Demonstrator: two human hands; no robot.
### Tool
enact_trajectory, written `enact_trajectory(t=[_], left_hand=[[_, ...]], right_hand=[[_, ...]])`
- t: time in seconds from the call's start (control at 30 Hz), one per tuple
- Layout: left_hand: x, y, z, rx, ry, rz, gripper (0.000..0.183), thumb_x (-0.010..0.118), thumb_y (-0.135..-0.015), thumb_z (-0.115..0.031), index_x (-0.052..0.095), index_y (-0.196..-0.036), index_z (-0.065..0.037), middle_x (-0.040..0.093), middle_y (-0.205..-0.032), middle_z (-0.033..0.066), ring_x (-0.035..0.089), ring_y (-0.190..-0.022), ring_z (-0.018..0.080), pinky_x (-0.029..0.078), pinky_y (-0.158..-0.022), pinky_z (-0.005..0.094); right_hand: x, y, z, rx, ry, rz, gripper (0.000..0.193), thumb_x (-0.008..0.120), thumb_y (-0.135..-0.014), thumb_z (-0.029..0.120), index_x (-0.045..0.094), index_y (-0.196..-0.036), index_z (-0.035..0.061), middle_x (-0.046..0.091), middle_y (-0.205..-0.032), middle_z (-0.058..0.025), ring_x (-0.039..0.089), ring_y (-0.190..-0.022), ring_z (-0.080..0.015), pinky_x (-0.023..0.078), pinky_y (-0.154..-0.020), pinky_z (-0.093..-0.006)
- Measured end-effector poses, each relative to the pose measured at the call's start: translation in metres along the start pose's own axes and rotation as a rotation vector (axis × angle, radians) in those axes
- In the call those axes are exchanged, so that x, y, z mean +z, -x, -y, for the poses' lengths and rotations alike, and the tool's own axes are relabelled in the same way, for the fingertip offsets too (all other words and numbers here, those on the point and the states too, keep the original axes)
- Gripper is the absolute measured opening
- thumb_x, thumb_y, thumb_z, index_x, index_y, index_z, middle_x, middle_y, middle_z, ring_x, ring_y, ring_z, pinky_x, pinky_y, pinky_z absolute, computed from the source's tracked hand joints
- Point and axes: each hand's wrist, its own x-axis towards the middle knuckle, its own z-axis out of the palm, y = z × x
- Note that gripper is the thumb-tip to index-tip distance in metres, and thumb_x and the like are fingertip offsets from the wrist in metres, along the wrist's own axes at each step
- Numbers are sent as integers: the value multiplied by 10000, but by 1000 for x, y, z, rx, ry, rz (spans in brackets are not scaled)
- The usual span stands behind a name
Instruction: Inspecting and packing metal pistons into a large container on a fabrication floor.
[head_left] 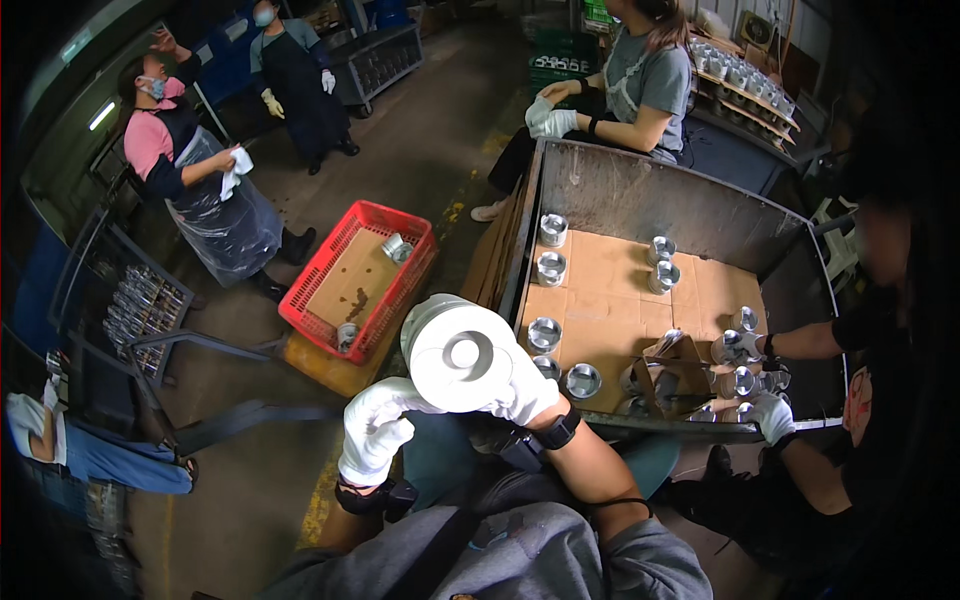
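A pale metal piston (428, 325) is held up close in front of me, its round top with a ring-shaped hollow and central bump facing me. My right hand (528, 388), in a white glove, grips it from the right side. At its lower left, my gloved left hand (375, 432) has its fingers curled, the upper ones reaching against the piston's edge and partly hidden behind it. Below and left of the piston stands a red plastic crate (300, 280) lined with cardboard, with a piston (397, 248) at its far end and another piston (347, 336) at its near end.
To the right, a large metal bin (650, 185) lined with cardboard holds several pistons (582, 380) and a cardboard divider (672, 375). A co-worker's gloved hands (772, 415) work in its near right corner. Another person (645, 90) sits behind it; others stand at the left.
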Motion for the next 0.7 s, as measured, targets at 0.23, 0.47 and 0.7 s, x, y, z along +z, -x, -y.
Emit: enact_trajectory(t=[0.23, 0.47, 0.7], left_hand=[[0, -3, -1, -76, -47, 105, 462, 727, -887, -284, 614, -1110, 104, 693, -1032, 185, 681, -975, 245, 528, -897, 353], [6, -6, -4, -125, -50, 88, 456, 730, -882, -281, 617, -1100, 104, 692, -1022, 185, 689, -962, 252, 536, -889, 352], [7, -7, -1, -136, -100, 88, 380, 717, -891, -235, 637, -1077, 87, 704, -999, 168, 687, -953, 228, 531, -881, 334]], right_hand=[[-21, -7, -7, 5, -51, 50, 270, 424, -1040, 280, 569, -1105, 62, 564, -644, -25, 469, -404, -127, 375, -358, -269], [-34, -11, -1, 183, -267, 277, 321, 384, -1047, 327, 578, -1037, 72, 526, -571, -15, 417, -353, -131, 355, -340, -262], [-19, -10, 3, 125, -153, 49, 359, 338, -1054, 306, 570, -1027, 34, 547, -578, -47, 428, -321, -140, 353, -290, -260]])
